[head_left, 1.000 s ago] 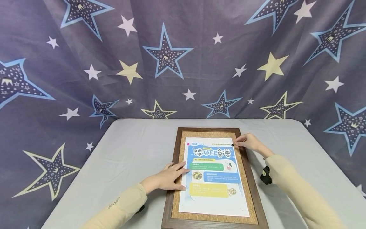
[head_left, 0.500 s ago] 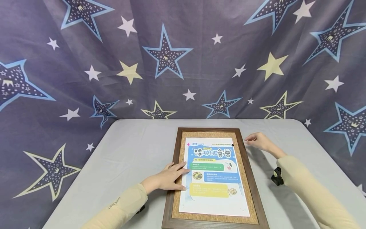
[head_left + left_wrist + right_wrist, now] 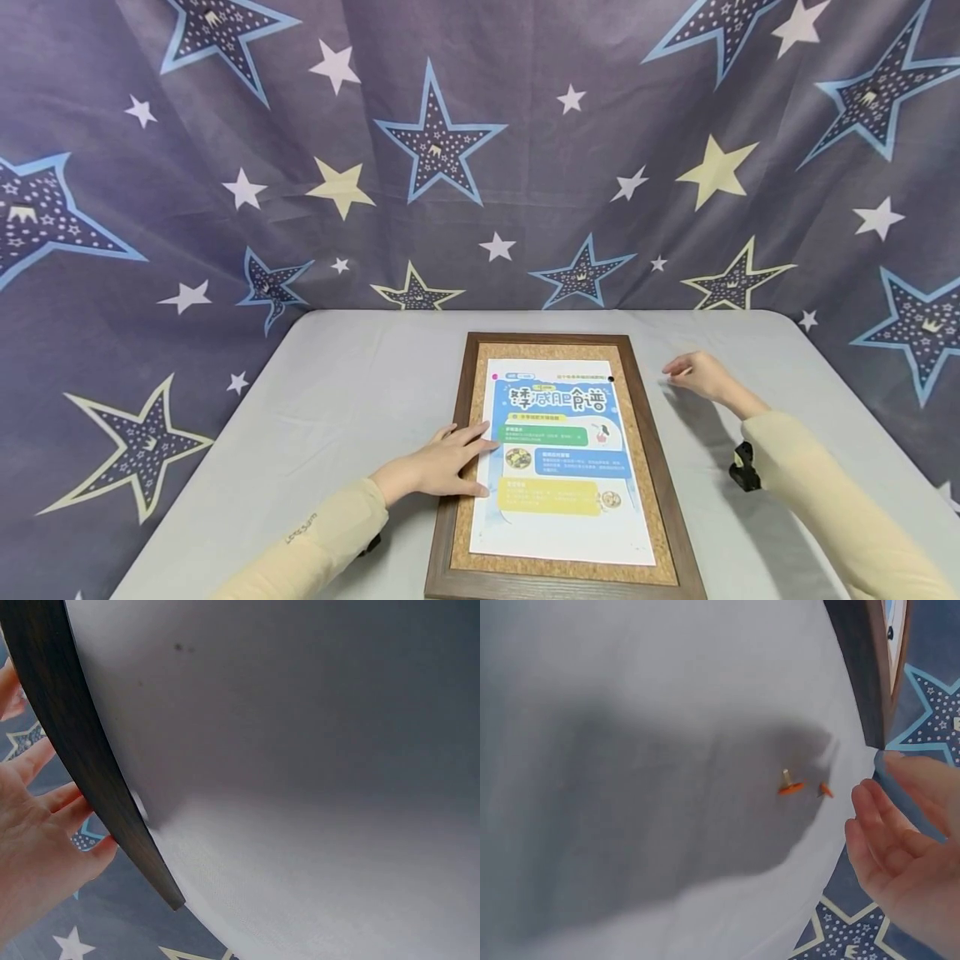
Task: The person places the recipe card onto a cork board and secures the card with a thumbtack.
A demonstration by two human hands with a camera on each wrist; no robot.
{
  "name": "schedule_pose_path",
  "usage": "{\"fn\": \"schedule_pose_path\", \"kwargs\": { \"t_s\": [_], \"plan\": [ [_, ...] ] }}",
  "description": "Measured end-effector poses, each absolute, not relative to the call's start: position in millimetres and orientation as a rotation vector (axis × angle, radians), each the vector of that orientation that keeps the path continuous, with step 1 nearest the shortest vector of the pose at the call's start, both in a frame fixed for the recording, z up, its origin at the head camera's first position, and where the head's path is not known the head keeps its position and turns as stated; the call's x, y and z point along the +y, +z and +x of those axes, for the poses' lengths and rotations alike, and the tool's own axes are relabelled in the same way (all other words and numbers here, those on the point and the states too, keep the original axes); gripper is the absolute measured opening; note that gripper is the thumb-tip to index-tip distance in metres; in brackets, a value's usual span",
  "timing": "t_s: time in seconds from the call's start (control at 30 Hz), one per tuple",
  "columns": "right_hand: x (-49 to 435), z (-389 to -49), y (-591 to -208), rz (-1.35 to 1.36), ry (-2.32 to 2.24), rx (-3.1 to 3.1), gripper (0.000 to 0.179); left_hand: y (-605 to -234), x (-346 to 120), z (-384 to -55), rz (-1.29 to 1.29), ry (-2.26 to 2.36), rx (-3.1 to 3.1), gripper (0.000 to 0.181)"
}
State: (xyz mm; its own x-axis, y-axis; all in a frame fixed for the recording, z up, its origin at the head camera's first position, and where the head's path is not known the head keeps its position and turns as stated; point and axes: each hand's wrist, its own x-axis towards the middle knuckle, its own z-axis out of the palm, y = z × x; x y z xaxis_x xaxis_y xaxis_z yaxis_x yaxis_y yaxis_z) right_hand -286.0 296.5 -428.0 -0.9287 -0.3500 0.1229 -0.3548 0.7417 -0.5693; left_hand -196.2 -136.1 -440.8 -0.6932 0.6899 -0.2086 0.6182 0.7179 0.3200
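A printed poster lies on a cork board with a dark brown frame. In its upper left corner sits a pink pushpin, and a black pushpin is in the upper right. My left hand rests across the left side of the frame, fingertips touching the poster's edge. To the right of the board, my right hand hovers with loosely bent fingers and nothing visible in them. Two orange thumbtacks, one larger-looking thumbtack and another thumbtack, lie near it on the table.
The board lies on a table with a pale grey cover. Behind and beside the table hangs a dark curtain patterned with stars. The right arm casts a shadow on the tabletop.
My right hand has left the black pushpin, which stays in the poster's corner, and has moved right, off the board and over the table. The left hand has stayed in place.
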Motion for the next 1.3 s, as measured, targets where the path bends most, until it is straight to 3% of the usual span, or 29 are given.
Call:
{"fn": "schedule_pose_path", "kwargs": {
  "t_s": [1.3],
  "plan": [
    [313.8,-286.3,-446.6,0.477,0.890,-2.961,0.012,-439.1,-135.3,-195.4,1.012,0.311,2.608,0.067]
  ]
}}
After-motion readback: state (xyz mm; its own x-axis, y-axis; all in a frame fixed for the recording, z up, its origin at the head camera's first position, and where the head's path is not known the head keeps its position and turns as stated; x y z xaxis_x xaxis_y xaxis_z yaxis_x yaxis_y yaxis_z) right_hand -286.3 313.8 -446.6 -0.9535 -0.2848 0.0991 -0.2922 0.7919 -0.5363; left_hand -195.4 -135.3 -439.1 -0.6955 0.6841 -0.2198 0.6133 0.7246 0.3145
